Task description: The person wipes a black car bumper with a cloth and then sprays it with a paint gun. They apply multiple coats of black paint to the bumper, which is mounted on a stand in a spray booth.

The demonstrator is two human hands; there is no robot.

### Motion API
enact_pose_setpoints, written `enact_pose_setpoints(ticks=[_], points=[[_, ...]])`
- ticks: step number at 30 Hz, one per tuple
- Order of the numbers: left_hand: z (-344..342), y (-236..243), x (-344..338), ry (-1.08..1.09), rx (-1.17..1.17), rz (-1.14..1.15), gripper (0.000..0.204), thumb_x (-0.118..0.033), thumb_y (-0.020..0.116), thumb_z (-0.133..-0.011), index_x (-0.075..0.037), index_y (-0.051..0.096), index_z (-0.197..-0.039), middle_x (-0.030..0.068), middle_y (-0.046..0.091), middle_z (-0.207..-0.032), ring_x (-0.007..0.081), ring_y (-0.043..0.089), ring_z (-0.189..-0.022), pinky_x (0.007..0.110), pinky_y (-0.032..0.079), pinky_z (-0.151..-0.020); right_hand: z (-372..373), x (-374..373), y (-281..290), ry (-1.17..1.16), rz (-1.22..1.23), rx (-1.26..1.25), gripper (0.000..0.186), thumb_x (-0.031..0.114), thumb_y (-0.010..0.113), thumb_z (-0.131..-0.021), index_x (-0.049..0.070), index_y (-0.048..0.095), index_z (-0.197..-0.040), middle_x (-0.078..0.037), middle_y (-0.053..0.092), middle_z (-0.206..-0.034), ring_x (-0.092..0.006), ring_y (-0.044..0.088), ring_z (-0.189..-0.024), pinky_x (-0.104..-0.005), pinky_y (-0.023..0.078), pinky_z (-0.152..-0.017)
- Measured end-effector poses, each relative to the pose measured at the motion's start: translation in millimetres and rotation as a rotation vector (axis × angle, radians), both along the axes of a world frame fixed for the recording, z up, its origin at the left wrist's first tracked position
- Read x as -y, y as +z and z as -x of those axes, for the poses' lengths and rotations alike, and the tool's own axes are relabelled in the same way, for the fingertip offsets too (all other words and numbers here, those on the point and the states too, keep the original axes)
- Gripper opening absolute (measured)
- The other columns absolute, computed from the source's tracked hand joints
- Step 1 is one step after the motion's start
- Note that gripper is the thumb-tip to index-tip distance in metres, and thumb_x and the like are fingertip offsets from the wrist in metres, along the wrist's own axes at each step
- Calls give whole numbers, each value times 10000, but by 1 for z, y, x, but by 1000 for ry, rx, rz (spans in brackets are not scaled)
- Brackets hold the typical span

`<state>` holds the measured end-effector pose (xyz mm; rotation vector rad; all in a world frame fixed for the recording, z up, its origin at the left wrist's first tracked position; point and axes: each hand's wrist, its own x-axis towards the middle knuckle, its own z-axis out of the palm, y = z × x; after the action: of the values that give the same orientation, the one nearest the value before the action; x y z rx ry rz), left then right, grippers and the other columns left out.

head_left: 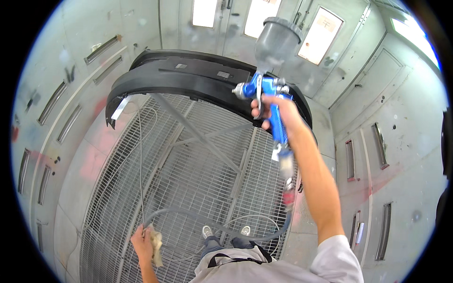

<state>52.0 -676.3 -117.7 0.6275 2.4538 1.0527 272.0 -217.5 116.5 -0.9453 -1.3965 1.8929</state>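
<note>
My right hand (284, 113) is closed round the handle of a blue spray gun (278, 125), fingers at its trigger. A grey paint cup (274, 45) sits on top of the gun, and its nozzle points left. Behind the gun stretches a black car bumper (155, 78), raised above the floor on a stand; the gun hides part of its right side. From the fitting under the handle, a grey air hose (198, 218) curves across to my left hand (140, 245). That hand is closed on the hose and a tan cloth (156, 245), down at my left side.
Grey metal bars (188, 125) of a stand lie below the bumper. Underfoot is a metal floor grating (188, 181). Paint-marked booth walls (71, 89) with slotted vents surround me, and lit windows (321, 35) show at the back. A thin cord (140, 165) hangs at left.
</note>
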Motion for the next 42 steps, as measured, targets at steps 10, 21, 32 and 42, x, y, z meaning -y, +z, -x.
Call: enact_pose_setpoints(ticks=[10, 21, 32, 42], points=[[-56, 14, -66, -308, 7, -130, 218, -45, 666, -842, 43, 653, -1041, 197, 658, -821, 302, 659, -734, 342, 496, -681, -152, -44, 14, -207, 37, 50, 361, 403, 561, -988, 47, 549, -1051, -56, 584, -829, -92, 534, -651, -174, 357, -344], [-156, 25, -167, -730, -67, -167, 219, -160, 721, -835, -28, 693, -1008, 153, 692, -870, 319, 677, -728, 380, 523, -624, -436, -48, -84, -704, 188, 355, 292, 371, 636, -936, 90, 564, -969, -49, 604, -746, -124, 586, -572, -221, 360, -353], [-202, 26, -194, -472, -154, -137, 222, -133, 687, -850, 7, 672, -1022, 184, 688, -855, 339, 685, -787, 383, 516, -671, -320, -128, -18, -216, 145, -1, 424, 461, 526, -984, 58, 563, -858, -27, 537, -705, -57, 454, -544, -180, 300, -339], [-214, 48, -188, -260, -192, -22, 245, -111, 668, -844, 46, 661, -1032, 185, 629, -763, 299, 603, -676, 379, 456, -661, -254, -209, 14, 134, 65, -273, 395, 408, 467, -1030, 20, 538, -1053, -73, 604, -849, -125, 579, -659, -187, 366, -345]])
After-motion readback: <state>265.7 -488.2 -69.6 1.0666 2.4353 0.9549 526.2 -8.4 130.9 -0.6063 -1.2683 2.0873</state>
